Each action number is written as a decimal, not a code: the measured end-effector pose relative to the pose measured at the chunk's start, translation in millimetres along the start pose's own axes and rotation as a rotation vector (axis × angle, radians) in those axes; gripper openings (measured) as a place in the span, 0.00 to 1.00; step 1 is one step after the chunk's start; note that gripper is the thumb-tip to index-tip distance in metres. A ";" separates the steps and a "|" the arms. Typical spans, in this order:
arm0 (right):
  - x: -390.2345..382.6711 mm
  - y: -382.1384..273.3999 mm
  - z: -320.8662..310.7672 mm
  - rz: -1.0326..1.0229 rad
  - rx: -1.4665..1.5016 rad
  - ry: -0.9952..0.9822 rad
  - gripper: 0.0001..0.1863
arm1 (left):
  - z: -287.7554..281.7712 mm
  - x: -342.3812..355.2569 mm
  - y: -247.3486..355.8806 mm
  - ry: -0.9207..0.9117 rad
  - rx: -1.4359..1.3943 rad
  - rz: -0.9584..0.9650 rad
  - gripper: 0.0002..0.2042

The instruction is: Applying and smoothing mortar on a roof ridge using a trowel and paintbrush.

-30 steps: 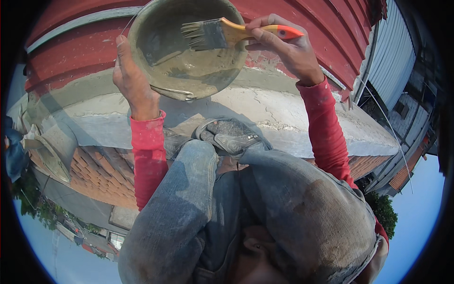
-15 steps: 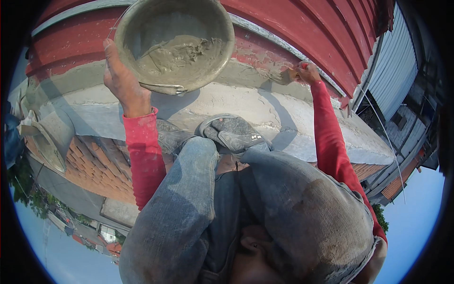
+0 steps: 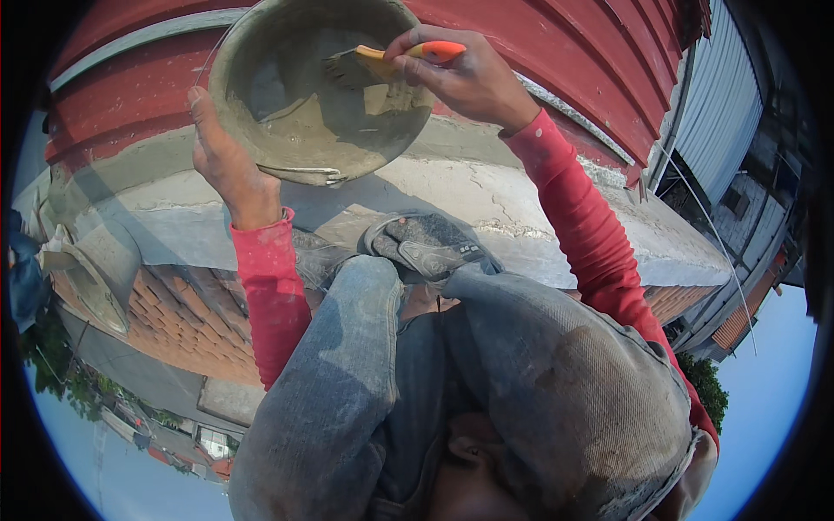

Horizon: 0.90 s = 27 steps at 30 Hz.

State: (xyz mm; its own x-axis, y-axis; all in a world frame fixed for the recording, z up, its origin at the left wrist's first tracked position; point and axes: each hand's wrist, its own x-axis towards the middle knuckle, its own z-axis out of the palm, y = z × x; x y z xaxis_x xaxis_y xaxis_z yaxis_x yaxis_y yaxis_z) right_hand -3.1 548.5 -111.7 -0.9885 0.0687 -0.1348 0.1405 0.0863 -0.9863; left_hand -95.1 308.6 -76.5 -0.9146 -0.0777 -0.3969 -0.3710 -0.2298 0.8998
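Note:
My left hand (image 3: 228, 161) grips the left rim of a grey bucket (image 3: 239, 104), which is tipped so its inside faces me. Wet grey cement (image 3: 304, 126) lies in the bottom of it. A paintbrush (image 3: 375, 62) with an orange and yellow handle is in my right hand (image 3: 469, 74), fingers closed around the handle. Its cement-coated bristles are inside the bucket, over the cement; whether they touch it I cannot tell. The bucket's wire handle (image 3: 304, 172) hangs along the near rim.
I crouch on a narrow concrete ledge (image 3: 460, 187) beside a red wall (image 3: 582, 61). Brickwork (image 3: 187, 321) drops away below the ledge's near edge. Another cement-stained bucket (image 3: 109, 260) stands at the left. Corrugated metal sheeting (image 3: 725, 113) is at the far right.
My right hand has brought the paintbrush from the wall base on the right, leftward into the bucket. The left hand still holds the bucket, nearly in the same place.

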 end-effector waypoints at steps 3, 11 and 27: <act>0.5 3.6 -3.7 0.121 -0.275 -0.185 0.12 | -2.8 -0.6 2.2 0.014 -0.019 0.008 0.28; -183.0 109.5 -177.8 0.760 0.519 0.196 0.11 | -24.0 -6.8 8.2 0.072 0.048 0.040 0.28; 24.9 -73.9 32.3 -0.086 0.296 -0.099 0.09 | -75.3 4.9 38.1 0.191 -0.031 0.170 0.31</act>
State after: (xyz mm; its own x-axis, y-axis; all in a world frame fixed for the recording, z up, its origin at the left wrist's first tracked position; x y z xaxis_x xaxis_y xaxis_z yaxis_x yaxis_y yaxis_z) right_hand -39.9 511.7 -45.3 -0.9987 -0.0248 -0.0437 0.0479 -0.2061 -0.9774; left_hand -101.5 226.4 -57.8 -0.9152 -0.2994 -0.2697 -0.2063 -0.2270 0.9518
